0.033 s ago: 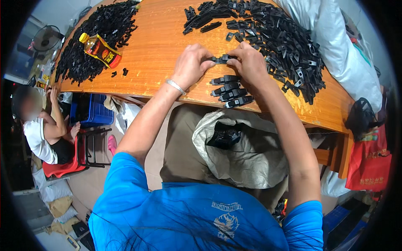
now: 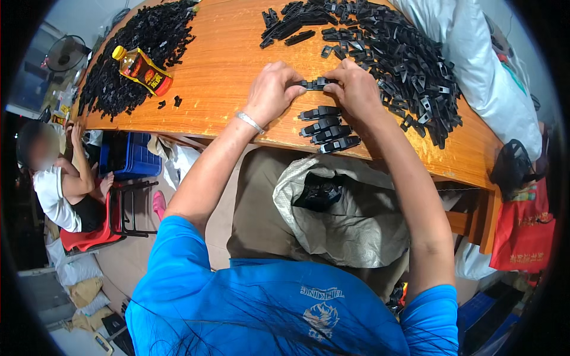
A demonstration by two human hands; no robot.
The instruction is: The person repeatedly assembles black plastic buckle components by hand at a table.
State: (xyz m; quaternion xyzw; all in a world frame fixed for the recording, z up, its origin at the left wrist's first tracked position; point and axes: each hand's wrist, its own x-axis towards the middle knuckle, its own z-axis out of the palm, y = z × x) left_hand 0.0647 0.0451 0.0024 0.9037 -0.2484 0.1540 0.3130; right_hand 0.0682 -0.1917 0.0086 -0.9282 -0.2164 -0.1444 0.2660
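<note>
Between my two hands, just over the wooden table (image 2: 231,53), is a small black plastic piece (image 2: 313,85). My left hand (image 2: 274,92) pinches its left end with thumb and fingers, and my right hand (image 2: 355,89) pinches the right end. The fingertips hide part of it, so I cannot tell whether it is one part or two joined. Right below, several similar black plastic pieces (image 2: 326,132) lie in a short column near the table's front edge. A large heap of black plastic parts (image 2: 409,65) spreads to the right of my right hand.
A heap of smaller black parts (image 2: 142,35) covers the far left, beside a yellow-capped bottle (image 2: 142,71) lying down. An open woven sack (image 2: 362,231) rests at my lap. At left a person (image 2: 59,190) sits on a red chair (image 2: 89,237) near a blue crate (image 2: 139,157).
</note>
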